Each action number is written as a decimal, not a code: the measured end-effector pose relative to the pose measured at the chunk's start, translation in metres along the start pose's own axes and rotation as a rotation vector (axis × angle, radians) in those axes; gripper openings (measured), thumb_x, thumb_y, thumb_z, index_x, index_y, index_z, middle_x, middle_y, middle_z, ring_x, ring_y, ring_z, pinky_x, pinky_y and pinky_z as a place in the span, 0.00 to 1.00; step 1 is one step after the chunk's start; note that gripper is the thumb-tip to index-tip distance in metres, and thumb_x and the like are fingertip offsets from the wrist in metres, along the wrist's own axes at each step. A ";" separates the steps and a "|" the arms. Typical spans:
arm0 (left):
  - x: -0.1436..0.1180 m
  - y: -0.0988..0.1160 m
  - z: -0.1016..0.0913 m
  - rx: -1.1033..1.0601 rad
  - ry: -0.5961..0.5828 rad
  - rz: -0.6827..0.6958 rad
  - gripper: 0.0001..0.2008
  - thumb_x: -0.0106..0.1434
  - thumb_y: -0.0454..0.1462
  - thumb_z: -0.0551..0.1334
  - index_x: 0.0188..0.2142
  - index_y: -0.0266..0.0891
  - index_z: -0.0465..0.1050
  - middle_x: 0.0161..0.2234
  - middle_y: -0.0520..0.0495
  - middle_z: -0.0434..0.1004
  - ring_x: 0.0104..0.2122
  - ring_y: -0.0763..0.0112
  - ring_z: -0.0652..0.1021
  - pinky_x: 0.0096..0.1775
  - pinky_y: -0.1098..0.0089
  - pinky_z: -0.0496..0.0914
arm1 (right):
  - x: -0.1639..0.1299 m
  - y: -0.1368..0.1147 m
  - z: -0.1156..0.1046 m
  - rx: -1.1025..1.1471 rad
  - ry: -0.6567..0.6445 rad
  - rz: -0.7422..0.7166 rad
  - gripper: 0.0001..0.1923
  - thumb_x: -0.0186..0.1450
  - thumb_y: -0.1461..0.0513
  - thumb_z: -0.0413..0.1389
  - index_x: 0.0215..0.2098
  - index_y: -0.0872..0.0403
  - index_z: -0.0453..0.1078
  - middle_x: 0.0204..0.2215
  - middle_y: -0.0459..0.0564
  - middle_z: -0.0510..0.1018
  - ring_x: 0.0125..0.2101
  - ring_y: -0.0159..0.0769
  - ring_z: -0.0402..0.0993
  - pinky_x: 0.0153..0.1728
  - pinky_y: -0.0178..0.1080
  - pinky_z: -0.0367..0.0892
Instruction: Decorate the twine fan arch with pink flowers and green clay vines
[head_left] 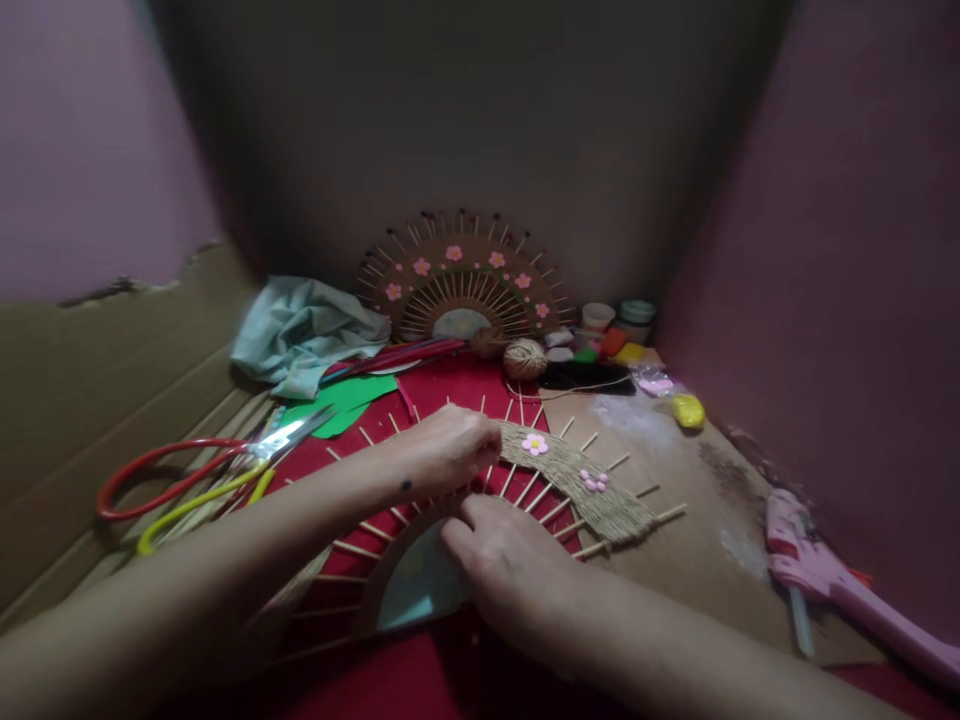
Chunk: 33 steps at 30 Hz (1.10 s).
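A half-round fan of thin wooden sticks [537,497] lies on red cloth, with a band of twine [615,500] running across the sticks. On the band's right part sit a pink flower with a yellow centre [535,444] and several small pink pieces [595,482]. My left hand [454,448] is closed over the middle of the band, its fingertips turned away from view. Lower down, my right hand [514,560] is curled closed beside the fan's pale half-round centre [416,580]. Whatever either hand pinches is hidden.
Behind stands a finished-looking stick fan with pink flowers [453,255]. Scissors [255,465] and a blue cloth [307,330] lie left. A twine ball [525,358], yellow clay [688,411] and small tubs [636,318] sit behind; a pink glue gun [832,580] lies right.
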<state>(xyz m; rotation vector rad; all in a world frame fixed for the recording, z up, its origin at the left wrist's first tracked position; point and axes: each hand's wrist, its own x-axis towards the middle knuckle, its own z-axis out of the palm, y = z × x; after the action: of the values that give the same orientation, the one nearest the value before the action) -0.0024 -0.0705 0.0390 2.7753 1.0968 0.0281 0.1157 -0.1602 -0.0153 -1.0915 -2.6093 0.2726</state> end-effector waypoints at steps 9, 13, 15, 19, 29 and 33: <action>0.026 0.011 0.003 0.017 -0.020 0.024 0.11 0.61 0.34 0.55 0.33 0.38 0.77 0.30 0.45 0.79 0.29 0.68 0.75 0.28 0.71 0.61 | -0.033 0.054 -0.065 0.341 0.246 0.351 0.07 0.58 0.70 0.52 0.28 0.54 0.69 0.24 0.45 0.74 0.26 0.29 0.68 0.28 0.32 0.63; 0.039 0.011 0.005 -0.005 -0.030 0.002 0.11 0.60 0.35 0.56 0.36 0.38 0.77 0.32 0.44 0.80 0.30 0.66 0.76 0.28 0.71 0.60 | -0.045 0.096 -0.086 0.364 0.249 0.615 0.05 0.58 0.68 0.53 0.27 0.56 0.71 0.20 0.45 0.74 0.20 0.28 0.67 0.22 0.32 0.62; 0.043 0.011 0.006 -0.016 -0.031 -0.004 0.10 0.59 0.34 0.56 0.36 0.38 0.77 0.33 0.44 0.79 0.31 0.67 0.75 0.29 0.71 0.60 | -0.047 0.110 -0.086 0.334 0.227 0.641 0.06 0.58 0.67 0.54 0.28 0.57 0.72 0.21 0.46 0.74 0.21 0.29 0.69 0.23 0.32 0.62; 0.046 0.010 0.007 -0.029 -0.031 -0.003 0.09 0.59 0.34 0.57 0.34 0.38 0.76 0.31 0.45 0.79 0.30 0.69 0.75 0.30 0.71 0.61 | -0.047 0.119 -0.078 0.274 0.174 0.614 0.06 0.57 0.68 0.56 0.28 0.57 0.75 0.24 0.47 0.78 0.27 0.30 0.72 0.29 0.33 0.65; 0.043 0.007 0.011 -0.024 -0.042 0.018 0.09 0.60 0.35 0.56 0.34 0.37 0.76 0.29 0.45 0.77 0.28 0.69 0.74 0.31 0.71 0.60 | -0.049 0.114 -0.068 0.143 0.055 0.586 0.10 0.57 0.70 0.54 0.29 0.56 0.79 0.27 0.51 0.81 0.27 0.33 0.74 0.30 0.35 0.65; 0.042 0.009 0.011 -0.023 -0.038 0.030 0.10 0.61 0.35 0.55 0.33 0.37 0.76 0.28 0.45 0.76 0.28 0.70 0.73 0.30 0.71 0.60 | -0.051 0.116 -0.064 0.076 0.044 0.542 0.12 0.57 0.70 0.53 0.29 0.55 0.79 0.28 0.51 0.80 0.28 0.32 0.72 0.29 0.35 0.62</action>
<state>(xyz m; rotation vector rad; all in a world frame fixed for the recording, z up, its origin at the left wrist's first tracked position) 0.0347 -0.0500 0.0279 2.7601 1.0394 -0.0086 0.2480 -0.1126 0.0015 -1.7353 -2.1960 0.4513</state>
